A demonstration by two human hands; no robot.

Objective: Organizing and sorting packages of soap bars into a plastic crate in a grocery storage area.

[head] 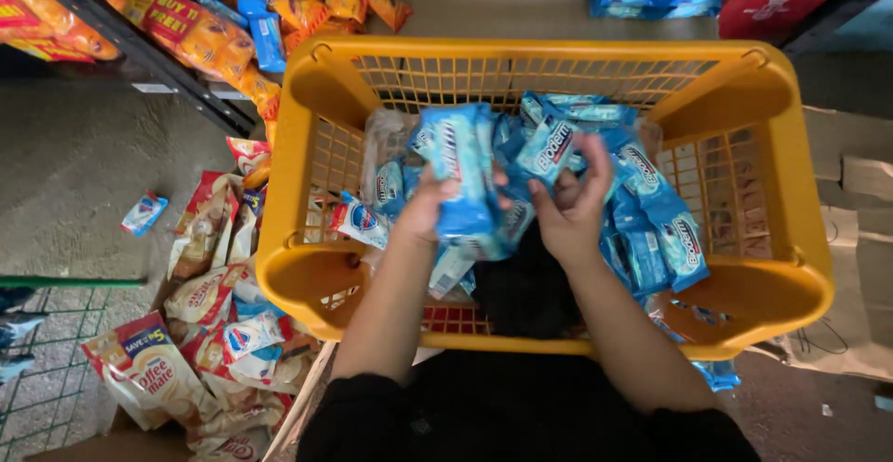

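A: Nearest the camera, black sleeves (521,420) were seen, with both forearms stretched out over the yellow basket (800,267).

B: And what was held?

A: A stack of blue packets (458,169) was clasped by the left hand (430,209), the fingers wrapped round its lower end. A single blue packet (547,148) was pinched at the fingertips of the right hand (572,203), which was half curled. Both were held above the heap of loose blue packets (662,229) lying inside the basket.

B: What risk was judged likeliest?

A: The stack could be let slip, since several slick wrappers were gripped at one end only; the outer ones might be squeezed out and dropped back into the heap.

B: Anything beyond the basket?

A: Cream and red sachets (200,299) were strewn on the floor (84,155) just beside the basket's left wall, and one small packet (143,213) lay well apart. Anything dropped over the rim could be mixed in with them or stepped on.
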